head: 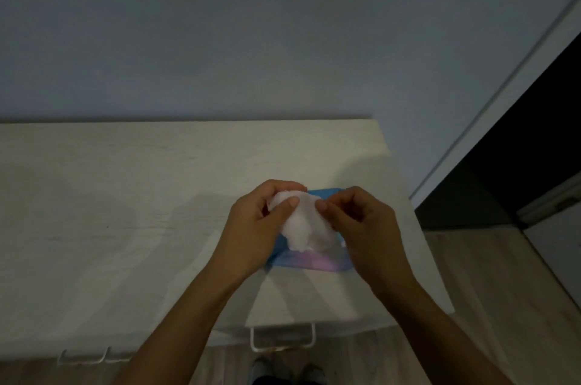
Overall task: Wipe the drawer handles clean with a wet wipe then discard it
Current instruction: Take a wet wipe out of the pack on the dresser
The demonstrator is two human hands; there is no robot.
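Above one blue wipe pack [309, 263], the left hand [251, 227] and right hand [364, 227] both pinch one white wet wipe [303, 224]; nearer than the pack, two drawer handles [283, 339] show.

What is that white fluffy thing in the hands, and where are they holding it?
A wet wipe. The left hand and right hand pinch its upper edge, one on each side, above the blue wipes pack.
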